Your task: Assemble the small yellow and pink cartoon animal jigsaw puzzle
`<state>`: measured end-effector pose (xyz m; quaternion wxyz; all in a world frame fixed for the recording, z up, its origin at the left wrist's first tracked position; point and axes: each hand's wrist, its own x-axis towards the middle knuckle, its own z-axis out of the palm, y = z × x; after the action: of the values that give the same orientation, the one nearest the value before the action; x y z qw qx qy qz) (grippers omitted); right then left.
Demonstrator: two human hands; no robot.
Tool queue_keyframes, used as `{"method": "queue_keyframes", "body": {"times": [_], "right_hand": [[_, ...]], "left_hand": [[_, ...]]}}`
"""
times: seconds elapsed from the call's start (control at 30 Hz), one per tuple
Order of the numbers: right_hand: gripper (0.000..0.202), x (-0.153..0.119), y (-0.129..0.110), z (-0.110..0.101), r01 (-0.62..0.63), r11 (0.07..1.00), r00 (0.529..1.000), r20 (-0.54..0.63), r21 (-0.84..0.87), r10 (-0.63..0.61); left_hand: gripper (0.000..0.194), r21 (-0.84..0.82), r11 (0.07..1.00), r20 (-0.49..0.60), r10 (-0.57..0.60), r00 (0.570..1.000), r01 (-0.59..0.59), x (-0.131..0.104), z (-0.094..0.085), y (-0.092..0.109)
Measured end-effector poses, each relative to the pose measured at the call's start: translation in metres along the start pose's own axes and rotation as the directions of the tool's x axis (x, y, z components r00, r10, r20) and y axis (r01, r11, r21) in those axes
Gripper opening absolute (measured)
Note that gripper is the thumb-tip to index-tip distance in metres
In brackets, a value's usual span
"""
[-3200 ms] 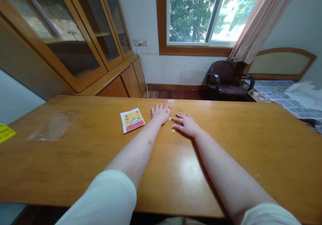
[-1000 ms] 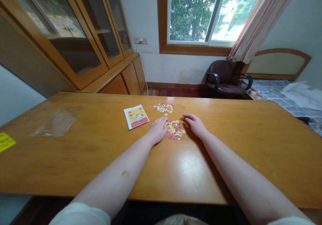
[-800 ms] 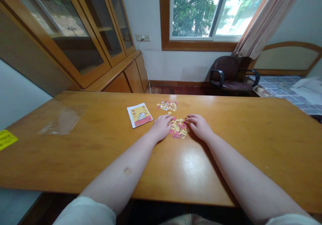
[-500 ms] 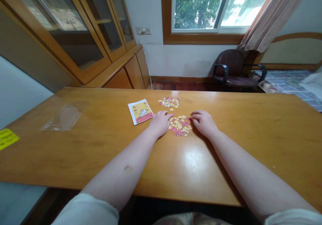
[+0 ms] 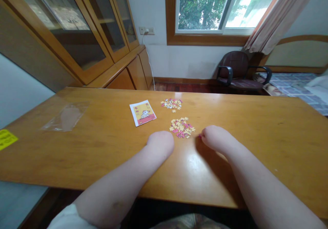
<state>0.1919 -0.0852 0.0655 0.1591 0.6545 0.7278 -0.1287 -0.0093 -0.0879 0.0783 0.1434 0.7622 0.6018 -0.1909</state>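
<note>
1. Near pile of puzzle pieces: yellow and pink, loose on the wooden table; landmark.
2. My right hand: just right of the near pile, fingertips pinching one pink piece.
3. My left hand: just left and nearer me than the near pile; fingers hidden, grip I cannot tell.
4. Far pile: beyond the near pile.
5. Picture card: left of the near pile.

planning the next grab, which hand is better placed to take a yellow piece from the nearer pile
Probably the left hand: it is close to the nearer pile, though its fingers are hidden, so its grip is unclear. The right hand appears to pinch a pink piece.
</note>
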Motion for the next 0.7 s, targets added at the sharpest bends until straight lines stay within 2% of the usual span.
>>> {"method": "queue_keyframes", "body": {"times": [0.1, 0.17, 0.23, 0.33, 0.5, 0.7], "right_hand": [[0.031, -0.012, -0.009, -0.002, 0.196, 0.977, 0.979, 0.035, 0.084, -0.199], [0.032, -0.013, -0.012, -0.003, 0.306, 0.94, 0.95, 0.016, 0.149, -0.312], [0.036, -0.01, -0.011, -0.004, 0.365, 0.913, 0.93, -0.029, 0.179, -0.366], [0.04, -0.004, -0.008, -0.001, 0.357, 0.922, 0.933, -0.099, 0.151, -0.345], [0.044, 0.001, -0.007, 0.007, 0.322, 0.941, 0.942, -0.129, 0.107, -0.308], [0.047, 0.003, -0.01, 0.01, 0.307, 0.949, 0.947, -0.119, 0.071, -0.297]], "left_hand": [[0.035, 0.016, 0.995, -0.008, 0.094, 0.996, -0.094, -0.006, 0.001, 0.007], [0.034, 0.003, 0.987, -0.058, 0.161, 0.985, -0.161, -0.001, 0.0, 0.004], [0.034, -0.006, 0.97, -0.139, 0.24, 0.961, -0.243, 0.007, 0.0, -0.002], [0.035, -0.002, 0.957, -0.206, 0.284, 0.936, -0.291, 0.018, 0.001, -0.012], [0.036, -0.003, 0.931, -0.192, 0.357, 0.914, -0.365, 0.025, 0.006, -0.017], [0.035, -0.018, 0.933, -0.175, 0.352, 0.92, -0.36, 0.025, 0.005, -0.017]]}}
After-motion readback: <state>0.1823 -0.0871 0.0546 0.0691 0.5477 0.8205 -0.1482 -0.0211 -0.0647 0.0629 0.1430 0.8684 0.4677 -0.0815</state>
